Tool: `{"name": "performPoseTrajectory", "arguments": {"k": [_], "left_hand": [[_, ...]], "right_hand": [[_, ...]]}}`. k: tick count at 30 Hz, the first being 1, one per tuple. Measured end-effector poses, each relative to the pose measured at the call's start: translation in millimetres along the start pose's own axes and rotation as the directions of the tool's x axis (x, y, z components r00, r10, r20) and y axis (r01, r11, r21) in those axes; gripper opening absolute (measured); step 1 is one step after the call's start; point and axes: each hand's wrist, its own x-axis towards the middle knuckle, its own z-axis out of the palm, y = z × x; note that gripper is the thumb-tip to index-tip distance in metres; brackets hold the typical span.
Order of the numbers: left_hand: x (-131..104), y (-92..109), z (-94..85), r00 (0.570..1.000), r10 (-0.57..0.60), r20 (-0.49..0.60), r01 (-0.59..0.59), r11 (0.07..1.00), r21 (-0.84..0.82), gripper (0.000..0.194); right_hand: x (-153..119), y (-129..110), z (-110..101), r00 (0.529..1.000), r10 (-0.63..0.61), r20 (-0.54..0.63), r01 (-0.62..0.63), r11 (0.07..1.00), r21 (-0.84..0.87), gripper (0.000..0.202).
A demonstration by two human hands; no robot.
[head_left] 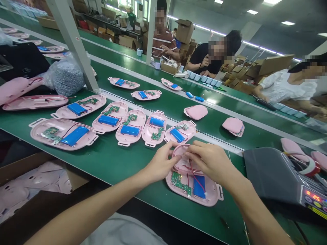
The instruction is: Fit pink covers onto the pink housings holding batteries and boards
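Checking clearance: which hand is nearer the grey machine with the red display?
Right. The right hand is apart from the grey machine, on its left in view; the left hand is farther left.

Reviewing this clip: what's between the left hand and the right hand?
In the head view, a raised pink shell lies between the left hand and right hand.

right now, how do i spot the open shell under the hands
On the green table, find the grey machine with red digits. Left of it lies an open pink shell with a blue battery. Unlike its neighbours, it lies partly beneath a second pink piece gripped by the left hand.
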Motion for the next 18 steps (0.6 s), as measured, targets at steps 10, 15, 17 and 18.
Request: {"name": "performPoseTrajectory", "arguments": {"k": [10,15,17,18], "left_hand": [[-4,-3,-1.2,1.000,0.025,0.003,-0.025,1.000,0.017,0.016],[-7,-1,-4.8,0.998,0.046,0.032,-0.049,0.993,0.110,0.015],[-8,1,-6.4,0.999,0.040,0.036,-0.044,0.991,0.127,0.015],[-9,2,-6.8,0.999,0.041,0.019,-0.043,0.988,0.150,0.016]], "right_hand": [[7,1,16,0.990,-0.143,-0.023,0.132,0.959,-0.252,0.033],[6,-6,17,0.977,0.126,-0.173,-0.167,0.955,-0.246,0.024],[5,-1,12,0.924,0.266,-0.274,-0.323,0.927,-0.189,0.034],[4,4,9,0.908,0.308,-0.285,-0.356,0.925,-0.132,0.038]]}}
